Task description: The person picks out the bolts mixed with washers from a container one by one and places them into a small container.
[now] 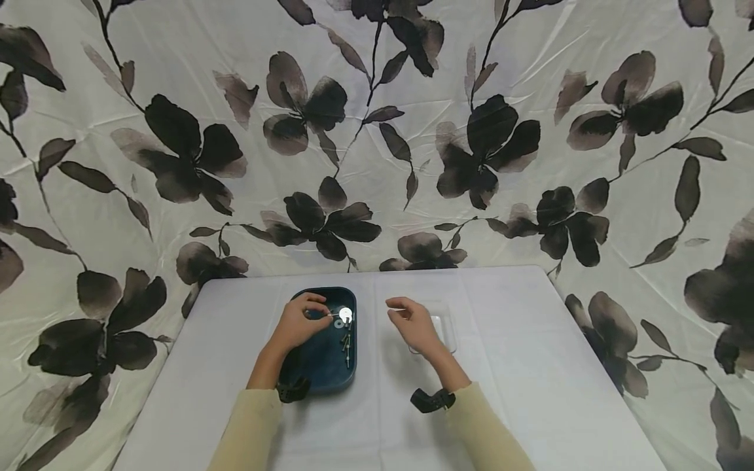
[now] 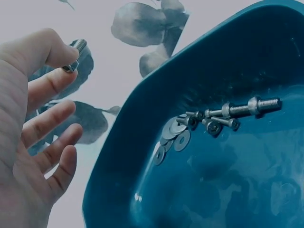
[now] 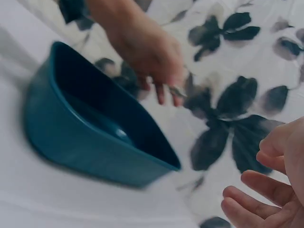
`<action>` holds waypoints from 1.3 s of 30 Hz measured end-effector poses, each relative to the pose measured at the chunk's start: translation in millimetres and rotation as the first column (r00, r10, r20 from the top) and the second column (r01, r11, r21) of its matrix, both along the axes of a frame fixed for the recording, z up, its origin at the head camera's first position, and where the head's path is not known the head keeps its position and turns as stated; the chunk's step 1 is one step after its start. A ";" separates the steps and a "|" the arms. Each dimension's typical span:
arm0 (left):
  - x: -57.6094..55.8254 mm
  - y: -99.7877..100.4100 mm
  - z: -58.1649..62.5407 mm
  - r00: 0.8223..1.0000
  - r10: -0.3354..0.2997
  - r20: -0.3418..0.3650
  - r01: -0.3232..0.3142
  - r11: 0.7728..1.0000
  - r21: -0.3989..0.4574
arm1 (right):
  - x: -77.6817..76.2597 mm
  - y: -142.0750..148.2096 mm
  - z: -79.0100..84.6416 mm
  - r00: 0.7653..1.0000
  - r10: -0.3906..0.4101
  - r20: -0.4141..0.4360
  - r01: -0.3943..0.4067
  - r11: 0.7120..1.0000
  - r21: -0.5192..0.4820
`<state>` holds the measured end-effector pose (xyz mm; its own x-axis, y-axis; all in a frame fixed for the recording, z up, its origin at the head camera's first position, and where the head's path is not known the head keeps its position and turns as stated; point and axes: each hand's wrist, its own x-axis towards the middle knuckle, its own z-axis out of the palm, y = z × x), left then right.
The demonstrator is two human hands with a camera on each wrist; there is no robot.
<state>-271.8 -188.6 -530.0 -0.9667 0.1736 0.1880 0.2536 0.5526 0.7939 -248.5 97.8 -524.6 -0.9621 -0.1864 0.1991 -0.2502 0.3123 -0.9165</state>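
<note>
My left hand (image 1: pixel 302 320) is held over the deep blue tray (image 1: pixel 321 373) and pinches a small metal bolt (image 2: pixel 80 46) between thumb and index finger. Its threaded shank points up and away in the left wrist view, and the other fingers are loosely curled. Inside the tray, flat washers (image 2: pixel 181 139) lie in a cluster beside several bolts (image 2: pixel 213 126), some carrying nuts (image 2: pixel 255 105). To the right of the tray hovers my right hand (image 1: pixel 415 324), with nothing visible in its fingers, which are slightly bent. Its thumb and index finger (image 3: pixel 270 162) come close together.
A shallow clear plastic container (image 1: pixel 446 330) sits on the white-covered table (image 1: pixel 506 392), partly hidden behind my right hand. Behind the table's far edge hangs a floral cloth (image 1: pixel 412 163). Both wrists wear black camera bands (image 1: pixel 432 400).
</note>
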 end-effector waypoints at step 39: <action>2.3 23.5 -22.4 0.999 -0.032 0.009 0.031 0.994 0.109 | -21.5 110.0 -62.4 0.869 -0.324 0.374 0.336 0.941 0.034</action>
<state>-269.5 -165.0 -552.4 -0.9632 0.1828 0.1973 0.2607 0.4546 0.8517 -270.0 207.8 -587.0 -0.9710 0.1549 -0.1820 0.2205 0.2870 -0.9322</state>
